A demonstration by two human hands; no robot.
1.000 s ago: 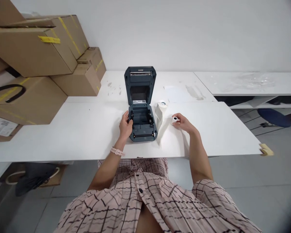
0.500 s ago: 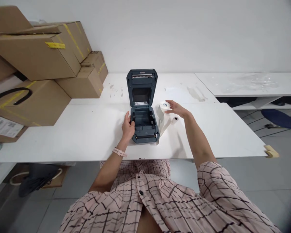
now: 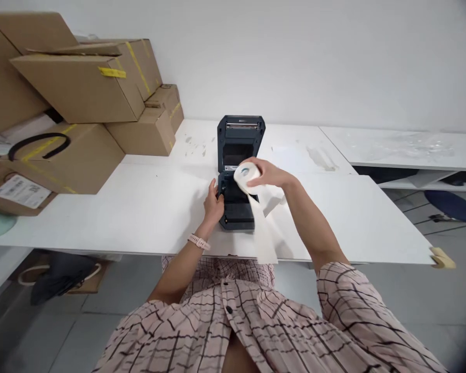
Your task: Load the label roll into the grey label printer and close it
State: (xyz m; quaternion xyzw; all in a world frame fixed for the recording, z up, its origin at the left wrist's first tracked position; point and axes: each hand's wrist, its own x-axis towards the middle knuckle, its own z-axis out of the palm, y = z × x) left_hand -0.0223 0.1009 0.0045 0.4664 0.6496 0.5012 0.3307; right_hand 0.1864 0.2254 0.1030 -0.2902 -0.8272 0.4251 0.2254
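The dark grey label printer (image 3: 236,213) stands on the table with its lid (image 3: 241,133) raised, so its inner bay shows. My left hand (image 3: 213,203) grips the printer's left side, the thumb over the rim and the fingers along the outer wall. Above the bay, my right hand (image 3: 262,173) is closed around a white label roll (image 3: 241,177), fingers behind it and thumb in front. From the roll, a loose paper strip (image 3: 263,233) hangs down past the printer's right front corner to the table's front edge. Roll and hand hide part of the bay.
Cardboard boxes (image 3: 81,88) are stacked on the left of the white table (image 3: 159,207). Clear plastic film (image 3: 419,145) lies on the surface at the far right. A blue stool (image 3: 454,207) stands beyond the table's right end. Yellow foam (image 3: 442,257) covers the front right corner.
My right hand has taken up the label roll from the table and brought it left over the printer, its strip trailing. My left hand stays at the printer's side. The view has shifted slightly.
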